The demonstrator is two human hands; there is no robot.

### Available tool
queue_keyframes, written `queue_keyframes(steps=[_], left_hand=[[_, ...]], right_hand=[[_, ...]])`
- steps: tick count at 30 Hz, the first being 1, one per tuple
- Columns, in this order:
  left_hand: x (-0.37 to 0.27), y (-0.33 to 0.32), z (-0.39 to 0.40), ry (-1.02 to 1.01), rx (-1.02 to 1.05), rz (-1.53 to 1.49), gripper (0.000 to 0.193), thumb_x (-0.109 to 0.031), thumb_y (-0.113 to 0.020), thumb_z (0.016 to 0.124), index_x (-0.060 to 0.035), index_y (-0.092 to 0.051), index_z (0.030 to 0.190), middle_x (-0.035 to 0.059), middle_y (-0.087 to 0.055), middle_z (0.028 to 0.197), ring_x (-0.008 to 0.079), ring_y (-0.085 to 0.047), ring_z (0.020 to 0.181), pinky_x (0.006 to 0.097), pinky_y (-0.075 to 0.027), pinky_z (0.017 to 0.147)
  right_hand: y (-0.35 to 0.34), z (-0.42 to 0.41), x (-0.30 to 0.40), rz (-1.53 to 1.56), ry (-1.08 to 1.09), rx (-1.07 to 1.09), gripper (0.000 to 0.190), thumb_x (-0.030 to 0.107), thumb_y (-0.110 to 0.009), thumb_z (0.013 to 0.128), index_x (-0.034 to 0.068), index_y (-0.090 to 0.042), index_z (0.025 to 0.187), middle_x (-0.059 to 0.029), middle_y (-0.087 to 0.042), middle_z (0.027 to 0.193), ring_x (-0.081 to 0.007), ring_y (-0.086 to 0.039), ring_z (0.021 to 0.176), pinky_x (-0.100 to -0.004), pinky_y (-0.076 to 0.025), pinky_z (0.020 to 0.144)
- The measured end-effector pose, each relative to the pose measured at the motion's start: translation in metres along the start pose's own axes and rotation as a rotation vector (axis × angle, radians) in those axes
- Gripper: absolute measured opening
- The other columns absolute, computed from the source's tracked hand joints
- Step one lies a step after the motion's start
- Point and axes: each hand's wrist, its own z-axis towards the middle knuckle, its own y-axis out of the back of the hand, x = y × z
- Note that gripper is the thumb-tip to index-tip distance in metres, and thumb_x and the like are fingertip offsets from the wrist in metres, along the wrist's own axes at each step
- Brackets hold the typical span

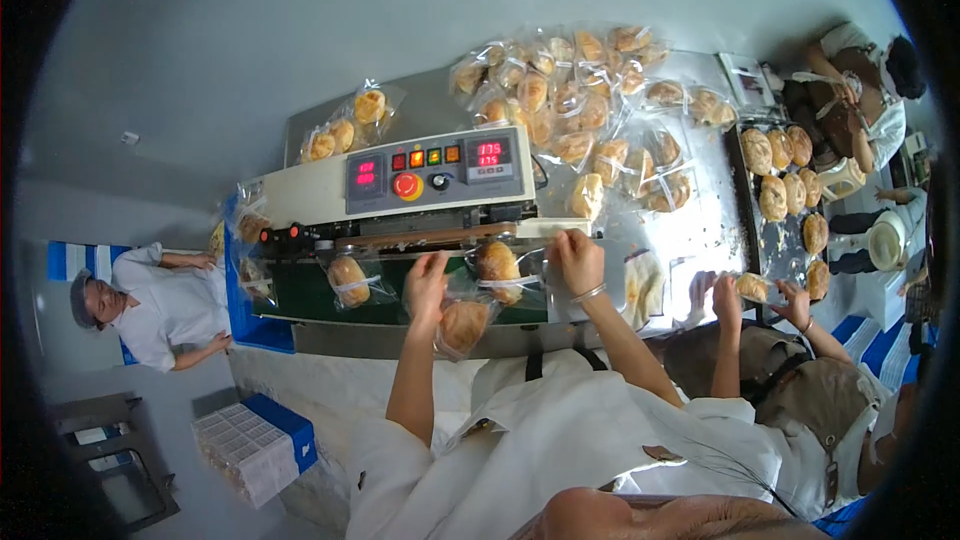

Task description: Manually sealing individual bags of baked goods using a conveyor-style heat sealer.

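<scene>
The fingers of my left hand (426,289) are bunched at the front of a band sealer (442,172). A bagged bread roll (463,326) hangs beside that wrist, past the front edge of the green conveyor belt (300,285); the hand seems to pinch its clear bag. My right hand (581,264) has curled fingers near the sealer's pale infeed guide (551,227). Whether film is between those fingertips is unclear. Between my hands, a browned bread roll (499,272) lies bagged on the belt, with a white strip across it. Another bagged roll (349,281) is farther left.
Many bagged rolls (574,101) crowd the metal table behind the sealer. A blue crate (259,330) stands at the belt's left end, near a person (176,300). To my right, a co-worker's hands (795,307) hold bagged bread beside a black tray (780,240) of loaves.
</scene>
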Motion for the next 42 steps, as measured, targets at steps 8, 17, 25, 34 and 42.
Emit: queue_keyframes(steps=[8,17,25,34,42], left_hand=[[0.011,-0.018,-0.061,0.381,0.195,-0.708,0.026,-0.037,-0.056,0.09,-0.011,-0.056,0.088,-0.0065,-0.057,0.074,0.0059,-0.053,0.061,0.0206,-0.042,0.051],[0.014,-0.093,-0.074,0.542,0.303,-0.878,0.034,-0.047,-0.053,0.088,-0.0138,-0.056,0.096,-0.0044,-0.052,0.07,0.0118,-0.056,0.073,0.0292,-0.049,0.067],[0.029,-0.099,-0.066,0.284,0.497,-0.671,0.023,-0.024,-0.056,0.092,-0.008,-0.057,0.108,-0.0063,-0.052,0.078,0.0046,-0.053,0.069,0.0166,-0.044,0.059],[0.015,-0.098,-0.072,0.45,0.457,-1.047,0.028,-0.028,-0.059,0.088,-0.0095,-0.058,0.109,-0.0033,-0.059,0.098,0.0088,-0.056,0.094,0.0265,-0.046,0.087],[0.002,-0.119,-0.097,0.419,0.363,-0.88,0.033,-0.03,-0.057,0.09,-0.0133,-0.054,0.118,-0.0028,-0.06,0.105,0.0094,-0.056,0.096,0.0247,-0.048,0.08]], right_hand=[[0.028,-0.062,0.027,0.695,0.244,0.591,0.04,0.023,-0.053,0.091,0.003,-0.049,0.126,-0.0115,-0.058,0.118,-0.0193,-0.058,0.101,-0.0292,-0.046,0.084],[0.045,-0.056,-0.014,0.859,-0.112,0.19,0.025,0.017,-0.049,0.094,-0.005,-0.058,0.102,-0.0144,-0.066,0.098,-0.0185,-0.064,0.091,-0.0282,-0.05,0.08],[0.066,-0.015,-0.035,0.746,-0.295,0.055,0.029,0.025,-0.045,0.096,-0.001,-0.058,0.097,-0.0097,-0.066,0.087,-0.014,-0.063,0.08,-0.0266,-0.051,0.069],[0.084,-0.055,-0.01,0.889,0.105,0.261,0.034,0.02,-0.042,0.095,-0.002,-0.053,0.119,-0.0129,-0.06,0.114,-0.0221,-0.056,0.107,-0.0312,-0.041,0.093],[0.077,-0.036,-0.014,0.324,0.218,-0.016,0.02,0.013,-0.05,0.091,0.0,-0.064,0.097,-0.0148,-0.066,0.091,-0.0235,-0.065,0.079,-0.0304,-0.05,0.069]])
